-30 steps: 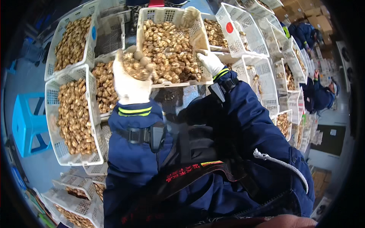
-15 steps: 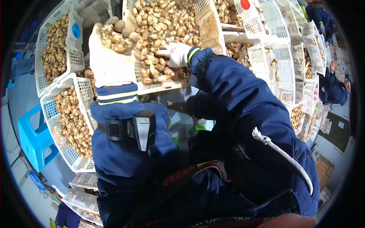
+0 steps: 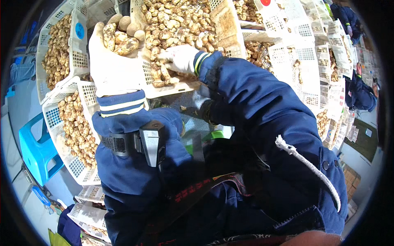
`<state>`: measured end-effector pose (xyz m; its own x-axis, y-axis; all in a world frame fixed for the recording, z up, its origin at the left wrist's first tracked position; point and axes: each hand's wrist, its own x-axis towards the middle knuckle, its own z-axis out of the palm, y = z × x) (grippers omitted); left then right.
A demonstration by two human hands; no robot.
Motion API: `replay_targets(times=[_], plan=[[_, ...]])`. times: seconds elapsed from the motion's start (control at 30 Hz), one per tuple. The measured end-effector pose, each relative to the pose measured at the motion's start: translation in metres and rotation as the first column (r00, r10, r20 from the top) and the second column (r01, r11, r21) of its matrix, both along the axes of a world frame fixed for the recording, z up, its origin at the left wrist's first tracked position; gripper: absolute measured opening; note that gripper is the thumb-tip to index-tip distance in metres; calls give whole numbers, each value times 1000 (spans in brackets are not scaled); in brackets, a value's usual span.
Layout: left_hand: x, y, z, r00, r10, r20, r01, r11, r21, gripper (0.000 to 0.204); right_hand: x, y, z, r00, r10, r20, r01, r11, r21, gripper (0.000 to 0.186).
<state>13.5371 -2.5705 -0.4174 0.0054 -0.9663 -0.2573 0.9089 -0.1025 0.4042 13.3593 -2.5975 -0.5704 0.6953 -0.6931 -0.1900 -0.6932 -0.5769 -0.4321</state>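
Observation:
My left hand, in a white glove with grey-brown fingertips, is turned palm up. Its fingers curl around several stubby brown-and-cream mushrooms. To its right is a white plastic crate holding a heap of similar mushrooms. Low in that crate, my white-gloved right hand reaches leftward into the heap. Its thumb and fingers come together at a mushroom there, partly hidden by the glove. A few mushrooms lie just under this hand, by the crate's near wall.
More white crates of mushrooms stand at left and right. A blue plastic stool is on the floor at far left. Other people in dark blue clothes are at the far right. A green object lies below the crate.
My right hand has moved slightly left over the heap, its fingers drawn closer together. My left hand has shifted a little left and tilted, still holding mushrooms.

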Motion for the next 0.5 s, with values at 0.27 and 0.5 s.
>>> replay_targets(times=[0.27, 0.5], plan=[[-22, 10, 25, 998, 65, 12, -66, 990, 127, 34, -57, -44, 28, 953, -211, 218, 250, 954, -168, 28], [-8, 3, 3, 997, -27, -68, 25, 999, -30, 28, -74, -34, 11, 998, -61, -35, 36, 863, -504, 39]])
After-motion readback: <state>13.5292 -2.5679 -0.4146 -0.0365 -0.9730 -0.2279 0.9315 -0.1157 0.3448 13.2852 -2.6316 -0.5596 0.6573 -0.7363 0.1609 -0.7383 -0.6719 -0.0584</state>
